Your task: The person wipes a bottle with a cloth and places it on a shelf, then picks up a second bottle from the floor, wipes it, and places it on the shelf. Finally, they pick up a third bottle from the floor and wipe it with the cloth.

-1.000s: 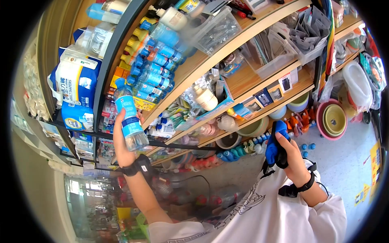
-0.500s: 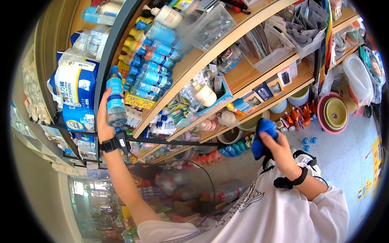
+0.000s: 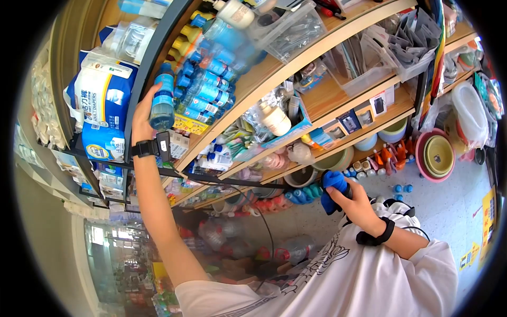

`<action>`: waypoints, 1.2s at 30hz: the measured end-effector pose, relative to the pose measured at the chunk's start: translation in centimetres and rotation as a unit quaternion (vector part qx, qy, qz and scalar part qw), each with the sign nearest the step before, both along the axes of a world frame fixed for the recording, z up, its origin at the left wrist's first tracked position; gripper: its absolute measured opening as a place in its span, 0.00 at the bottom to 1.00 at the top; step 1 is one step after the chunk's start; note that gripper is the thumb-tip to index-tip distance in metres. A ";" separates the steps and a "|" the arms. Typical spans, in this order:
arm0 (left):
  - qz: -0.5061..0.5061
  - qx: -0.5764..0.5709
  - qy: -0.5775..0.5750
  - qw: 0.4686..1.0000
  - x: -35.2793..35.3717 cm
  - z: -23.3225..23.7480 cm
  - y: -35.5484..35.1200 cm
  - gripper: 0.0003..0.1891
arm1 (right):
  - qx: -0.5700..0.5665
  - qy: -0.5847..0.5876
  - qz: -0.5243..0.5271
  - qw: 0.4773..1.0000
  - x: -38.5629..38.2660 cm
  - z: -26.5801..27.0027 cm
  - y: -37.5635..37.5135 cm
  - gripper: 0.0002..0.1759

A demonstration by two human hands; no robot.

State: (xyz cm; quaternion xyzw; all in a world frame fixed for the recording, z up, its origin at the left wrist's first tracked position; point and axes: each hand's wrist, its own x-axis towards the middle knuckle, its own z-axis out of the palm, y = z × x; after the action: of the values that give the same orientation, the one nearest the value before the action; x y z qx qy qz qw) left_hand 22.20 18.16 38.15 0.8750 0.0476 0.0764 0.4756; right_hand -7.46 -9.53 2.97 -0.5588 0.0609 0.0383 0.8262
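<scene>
A clear bottle with a blue cap and blue label [image 3: 162, 100] is in my left hand [image 3: 140, 127], whose fingers wrap its side. It is at the end of the shelf, just left of a row of similar blue-labelled bottles [image 3: 203, 95]. Yellow-capped bottles [image 3: 182, 45] stand beside that row. My right hand [image 3: 360, 205], in front of my shirt, is closed around a bunched blue cloth [image 3: 332, 185]. Both wrists wear black bands.
Packs of adult diapers [image 3: 105, 98] sit left of the dark shelf upright [image 3: 138, 68]. A pump bottle [image 3: 235, 13] and a clear bin [image 3: 290, 37] share the bottles' shelf. Stacked basins [image 3: 435, 156] rest on the right, and a dark cable [image 3: 269, 227] hangs in the middle.
My left hand has moved the bottle up in the view, alongside the row of bottles. My right hand with the cloth has shifted slightly left and down. The view has shifted a little.
</scene>
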 end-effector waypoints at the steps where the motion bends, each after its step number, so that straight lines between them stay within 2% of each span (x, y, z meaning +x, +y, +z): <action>1: 0.003 -0.011 0.008 1.000 0.0 0.1 -0.2 0.27 | 0.015 0.000 -0.002 1.000 0.2 0.0 0.0 0.20; 4: -0.010 -0.032 0.015 0.999 0.9 0.3 0.6 0.23 | 0.036 0.002 -0.001 0.999 0.6 -0.4 0.1 0.21; 6: -0.059 -0.054 -0.033 0.996 1.6 0.2 1.3 0.21 | 0.009 0.010 0.017 1.000 0.9 -0.8 0.3 0.22; 10: -0.053 -0.068 -0.022 0.996 1.9 0.2 1.4 0.22 | 0.017 0.013 0.021 1.000 1.2 -1.2 1.2 0.23; 12: -0.200 0.041 -0.087 0.975 1.4 0.0 2.4 0.25 | 0.029 0.006 0.038 0.999 1.4 -1.7 1.5 0.23; 16: -0.194 0.052 -0.075 0.977 1.7 0.3 2.9 0.27 | 0.056 0.018 0.050 0.997 1.6 -2.0 1.4 0.23; 17: -0.232 0.217 -0.164 0.934 1.5 0.0 3.4 0.27 | 0.065 0.030 0.045 0.996 1.5 -2.0 1.2 0.23; 18: -0.262 0.374 -0.247 0.855 1.5 -0.2 3.8 0.27 | 0.074 0.042 0.040 0.996 1.5 -1.9 1.0 0.23; 19: -0.263 0.373 -0.247 0.855 1.5 -0.3 3.6 0.27 | 0.073 0.042 0.038 0.996 1.5 -1.9 0.7 0.23; 21: -0.202 0.411 -0.272 0.846 1.6 -0.5 3.0 0.30 | 0.085 0.083 0.003 0.993 1.4 -2.0 0.3 0.23; 26: -0.189 0.372 -0.261 0.870 3.1 -1.0 3.6 0.29 | 0.110 0.115 -0.021 0.987 1.6 -3.8 -0.9 0.25; 28: -0.180 0.307 -0.238 0.904 3.8 -1.0 3.8 0.27 | 0.117 0.136 -0.035 0.983 1.7 -4.2 -1.4 0.26; 29: -0.180 0.307 -0.239 0.903 4.4 -1.0 3.9 0.27 | 0.128 0.146 -0.039 0.980 1.9 -4.3 -1.9 0.25; 31: -0.249 0.285 -0.260 0.889 5.1 -0.8 4.4 0.25 | 0.152 0.169 -0.042 0.973 1.9 -4.6 -2.3 0.22; 35: -0.246 0.330 -0.282 0.867 5.9 -0.7 4.8 0.24 | 0.168 0.180 -0.068 0.967 2.1 -5.3 -3.1 0.22; 36: -0.233 0.277 -0.246 0.899 6.2 -0.5 4.8 0.24 | 0.169 0.180 -0.070 0.966 2.1 -5.4 -3.3 0.22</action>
State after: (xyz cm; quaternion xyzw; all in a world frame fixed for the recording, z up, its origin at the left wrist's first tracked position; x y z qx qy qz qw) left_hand 28.36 22.96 37.64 0.9110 -0.2987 0.1862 0.2151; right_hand -5.37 -12.85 -2.48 -0.3893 0.2406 0.0901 0.8845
